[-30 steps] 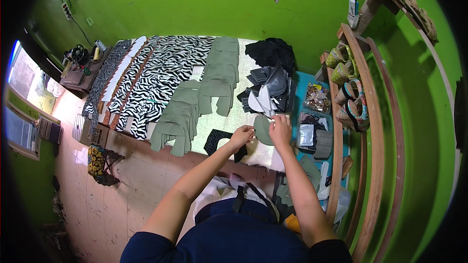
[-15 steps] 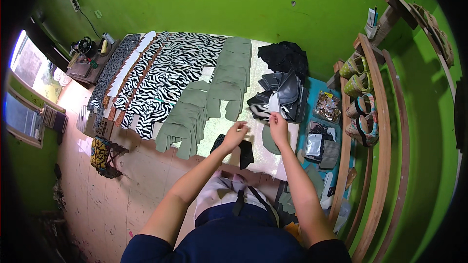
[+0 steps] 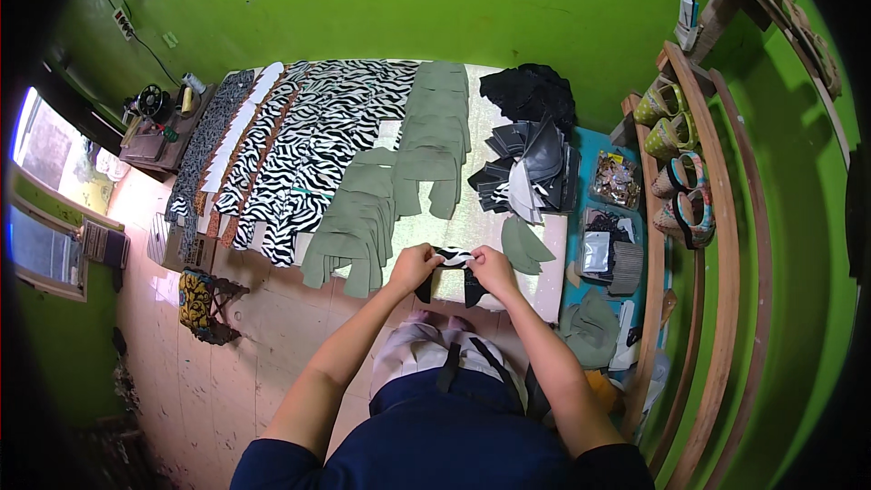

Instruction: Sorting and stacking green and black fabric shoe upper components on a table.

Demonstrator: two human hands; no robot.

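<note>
L hand point(image 3: 413, 265) & R hand point(image 3: 493, 269) are both pinching a zebra-print piece point(image 3: 455, 258) taut btwn them, over the black cutouts point(image 3: 472, 288), prob. aligning.

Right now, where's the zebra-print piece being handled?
In the head view, the zebra-print piece is pinched between the left hand and the right hand at the table's near edge, right of the green pieces.

Shoe workshop, cut uppers point(image 3: 358, 218) on table, shoes point(image 3: 676, 159) on rack
</note>
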